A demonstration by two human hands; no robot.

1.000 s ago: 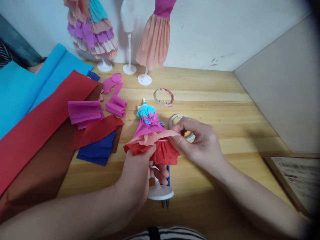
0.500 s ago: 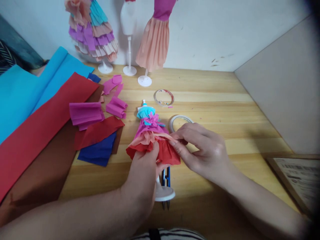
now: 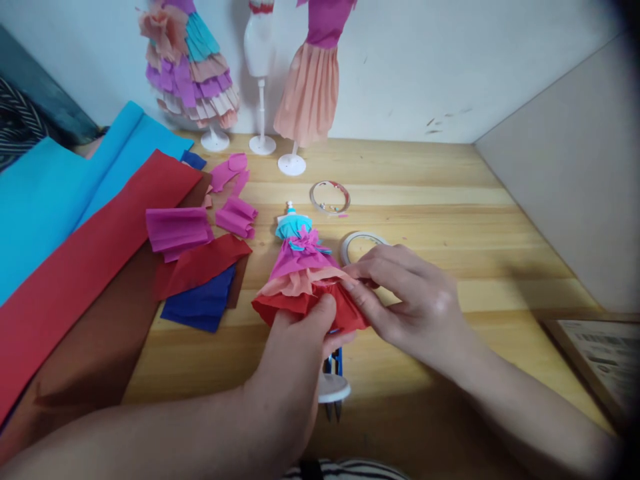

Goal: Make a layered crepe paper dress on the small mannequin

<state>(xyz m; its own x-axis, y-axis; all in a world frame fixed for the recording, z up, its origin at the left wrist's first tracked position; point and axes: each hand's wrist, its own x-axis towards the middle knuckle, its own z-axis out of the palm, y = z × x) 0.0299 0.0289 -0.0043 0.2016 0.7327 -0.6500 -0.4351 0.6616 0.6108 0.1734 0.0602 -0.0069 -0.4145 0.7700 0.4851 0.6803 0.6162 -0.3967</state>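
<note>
A small doll mannequin lies tilted in front of me, wearing a crepe-paper dress (image 3: 303, 260) with a turquoise top, magenta middle, peach ruffle and red hem layer. My left hand (image 3: 300, 333) grips the red layer (image 3: 353, 310) from below, thumb on top and the other fingers hidden under the skirt. With thumb and forefinger, my right hand (image 3: 400, 290) pinches the right end of the peach ruffle (image 3: 290, 283). The mannequin's white round base (image 3: 334, 388) points toward me, and blue-handled snips (image 3: 333, 367) lie partly hidden beneath it.
Rolls of tape (image 3: 363, 243) and a clear ring (image 3: 330, 197) lie behind the dress. Crepe-paper sheets (image 3: 100, 260) and scraps (image 3: 200, 300) cover the left side. Several dressed mannequins (image 3: 310, 87) stand along the wall. A framed board (image 3: 600, 360) is at right.
My left thumb has shifted right and slightly down along the red layer. The right hand keeps its pinch on the peach ruffle. The whole view has shifted slightly.
</note>
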